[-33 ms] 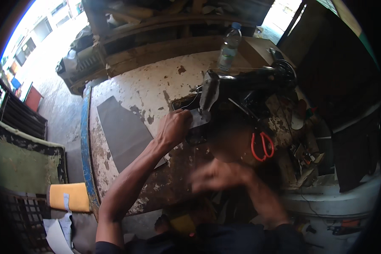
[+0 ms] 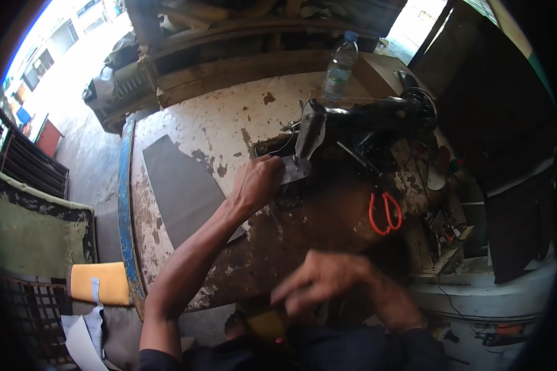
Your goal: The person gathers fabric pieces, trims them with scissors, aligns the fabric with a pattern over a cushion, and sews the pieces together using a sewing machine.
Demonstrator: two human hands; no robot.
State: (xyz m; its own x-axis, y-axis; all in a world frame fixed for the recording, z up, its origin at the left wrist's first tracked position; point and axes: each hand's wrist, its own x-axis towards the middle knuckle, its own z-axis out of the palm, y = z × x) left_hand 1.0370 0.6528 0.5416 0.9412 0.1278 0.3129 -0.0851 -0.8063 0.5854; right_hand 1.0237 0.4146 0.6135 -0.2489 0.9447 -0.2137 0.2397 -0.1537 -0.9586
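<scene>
Nothing differs from the earlier frame: the same worn white table with its blue edge and both hands in the same places.

From the left, a flat grey sheet lies on the table top, partly under the person's left forearm. The left hand rests by the needle end of the black sewing machine, fingers closed on a small grey piece of material that sits right under the machine's head. The right hand hovers lower down, near the table's front edge, well apart from the left; it is blurred, its fingers look spread and nothing shows in its grasp.

Further right, orange-handled scissors lie on the dark part of the table beside the machine. Behind the machine stands a clear plastic bottle with a blue cap; whether it holds any liquid cannot be told.
</scene>
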